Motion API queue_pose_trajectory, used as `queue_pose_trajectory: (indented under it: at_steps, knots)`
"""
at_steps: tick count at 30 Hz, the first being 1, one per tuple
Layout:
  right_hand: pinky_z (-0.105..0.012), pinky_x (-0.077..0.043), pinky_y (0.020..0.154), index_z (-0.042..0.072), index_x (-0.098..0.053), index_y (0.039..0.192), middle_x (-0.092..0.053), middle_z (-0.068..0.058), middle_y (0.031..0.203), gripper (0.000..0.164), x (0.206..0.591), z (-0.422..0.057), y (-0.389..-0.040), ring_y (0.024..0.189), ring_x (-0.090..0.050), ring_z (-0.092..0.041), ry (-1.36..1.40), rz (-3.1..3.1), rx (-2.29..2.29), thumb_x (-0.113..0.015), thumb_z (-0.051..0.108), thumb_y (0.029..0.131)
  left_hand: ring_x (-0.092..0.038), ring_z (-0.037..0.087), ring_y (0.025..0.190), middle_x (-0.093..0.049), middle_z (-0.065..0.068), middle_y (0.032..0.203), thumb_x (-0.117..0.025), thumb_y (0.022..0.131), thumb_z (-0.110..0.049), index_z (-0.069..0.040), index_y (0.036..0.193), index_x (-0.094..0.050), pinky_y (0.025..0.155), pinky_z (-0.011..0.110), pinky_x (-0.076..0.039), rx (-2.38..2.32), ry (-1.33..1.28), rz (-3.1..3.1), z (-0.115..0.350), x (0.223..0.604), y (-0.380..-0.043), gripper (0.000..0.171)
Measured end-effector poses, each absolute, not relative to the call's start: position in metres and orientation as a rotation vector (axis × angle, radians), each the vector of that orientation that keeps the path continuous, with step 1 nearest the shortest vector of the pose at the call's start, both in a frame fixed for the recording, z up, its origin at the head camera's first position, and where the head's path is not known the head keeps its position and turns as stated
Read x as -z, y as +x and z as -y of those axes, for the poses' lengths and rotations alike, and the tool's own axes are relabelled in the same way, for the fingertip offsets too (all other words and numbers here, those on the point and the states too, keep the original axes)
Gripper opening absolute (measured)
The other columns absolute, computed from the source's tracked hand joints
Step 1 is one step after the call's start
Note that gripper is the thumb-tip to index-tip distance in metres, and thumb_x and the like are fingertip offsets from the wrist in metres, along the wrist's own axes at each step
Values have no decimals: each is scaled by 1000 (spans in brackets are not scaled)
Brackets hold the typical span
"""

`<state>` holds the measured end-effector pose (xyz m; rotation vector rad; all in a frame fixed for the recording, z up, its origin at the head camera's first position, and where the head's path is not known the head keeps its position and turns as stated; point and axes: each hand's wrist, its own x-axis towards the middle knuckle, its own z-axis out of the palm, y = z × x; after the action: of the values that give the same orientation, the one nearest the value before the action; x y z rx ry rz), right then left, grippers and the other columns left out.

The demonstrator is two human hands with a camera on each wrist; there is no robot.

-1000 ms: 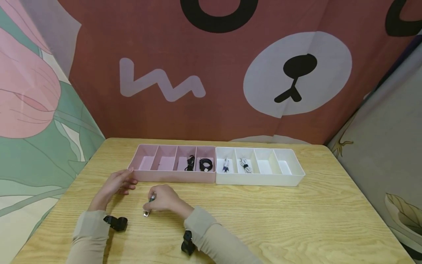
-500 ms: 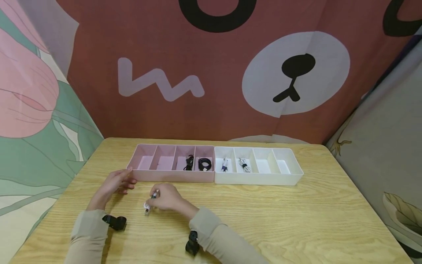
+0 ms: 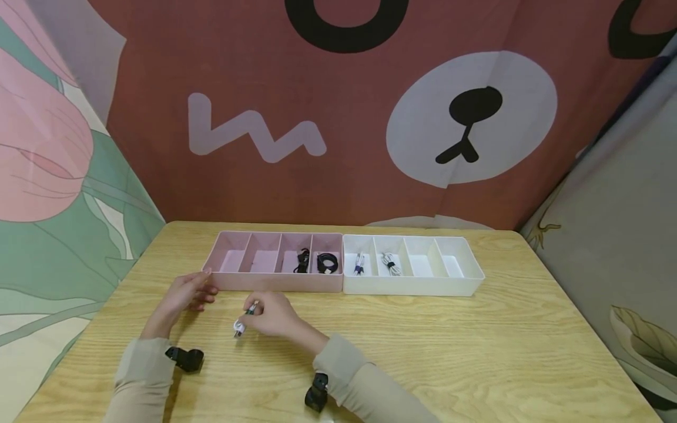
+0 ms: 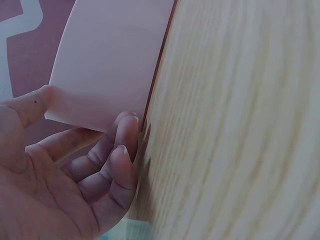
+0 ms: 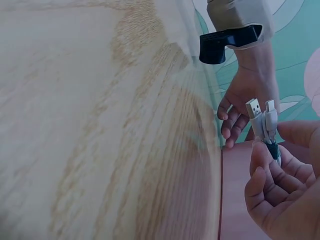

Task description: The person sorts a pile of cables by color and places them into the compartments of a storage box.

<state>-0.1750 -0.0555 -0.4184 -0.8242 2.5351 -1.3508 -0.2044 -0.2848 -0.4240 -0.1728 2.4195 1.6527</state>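
A bundled white USB cable is pinched between the thumb and fingers of my right hand, in front of the pink organizer. The right wrist view shows the cable's two metal plugs side by side above a dark green tie. At the near left corner of the pink divided organizer, my left hand touches with its thumb at the rim. Its other fingers lie loosely bent beside the organizer's lower corner, close to the table.
A white divided organizer stands end to end with the pink one. Two black cables lie in the pink organizer's right compartments. White cables are in the white one's two left compartments. Printed cloth hangs behind the wooden table.
My right hand has drawn the white cable slightly up and to the right, and its plug end has lifted. My left hand stays at the pink organizer's corner.
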Motion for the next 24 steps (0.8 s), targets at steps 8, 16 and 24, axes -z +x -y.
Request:
queue_pose_trajectory:
  at_steps: [8, 16, 24]
  knots:
    - [-15, -34, 45, 6, -63, 88, -48, 7, 57, 15, 410, 48, -174, 47, -39, 0, -794, -2495, 1413, -70, 15, 79, -60, 8, 69, -63, 0, 82, -37, 96, -46, 15, 127, -36, 58, 28, -50, -1653, -202, -2442, 283, 424, -204, 68]
    - [-16, -37, 46, 4, -63, 91, -52, 6, 62, 17, 401, 40, -173, 51, -42, -2, -746, -2411, 1497, -70, 13, 80, -60, 8, 70, -63, -1, 82, -37, 95, -47, 13, 128, -35, 59, 28, -50, -1648, -222, -2442, 284, 424, -205, 69]
    - [-16, -39, 45, 0, -63, 90, -51, 5, 61, 16, 395, 34, -173, 50, -43, -2, -742, -2334, 1620, -71, 8, 78, -60, 8, 70, -63, -2, 82, -37, 95, -48, 13, 128, -35, 59, 28, -50, -1647, -218, -2437, 284, 425, -205, 69]
